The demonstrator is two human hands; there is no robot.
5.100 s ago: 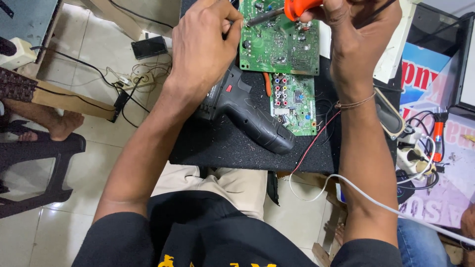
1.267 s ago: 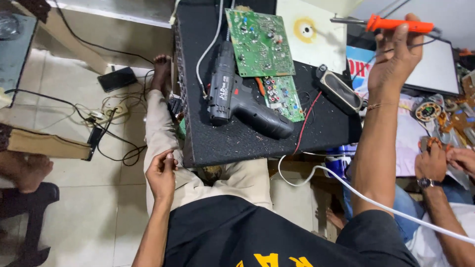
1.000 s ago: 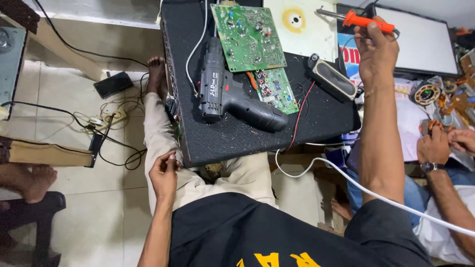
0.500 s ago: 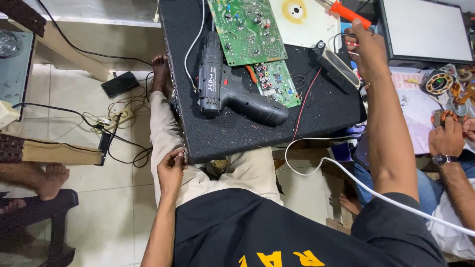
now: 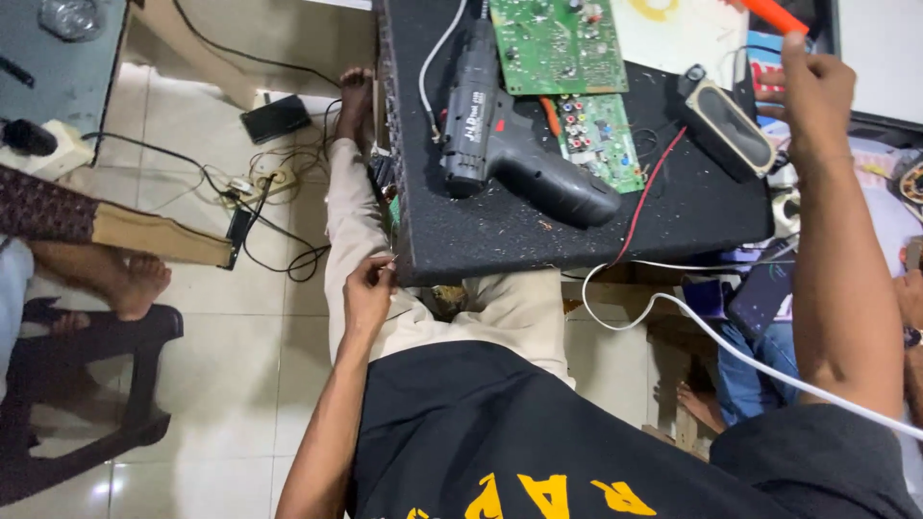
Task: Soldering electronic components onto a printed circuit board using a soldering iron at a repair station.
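Note:
My right hand (image 5: 815,85) is raised at the top right, closed around an orange-handled tool (image 5: 775,13) whose tip runs out of view. My left hand (image 5: 368,289) is down by my thigh at the near left corner of the black work surface (image 5: 538,226), fingers pinched together at the edge; what they pinch is too small to tell. On the surface lie a black cordless drill (image 5: 519,159), a large green circuit board (image 5: 560,43) and a smaller green board (image 5: 601,137).
A black oblong speaker (image 5: 723,122) with a red wire lies on the surface's right side. A white cable (image 5: 731,346) crosses below my right arm. Cables and a power strip (image 5: 260,187) litter the tiled floor. Another person's foot (image 5: 135,284) rests near a dark chair (image 5: 87,384).
My left hand left the circuit board and dropped to the surface's near left corner. My right hand lifted the orange-handled tool off the board and carried it up and right.

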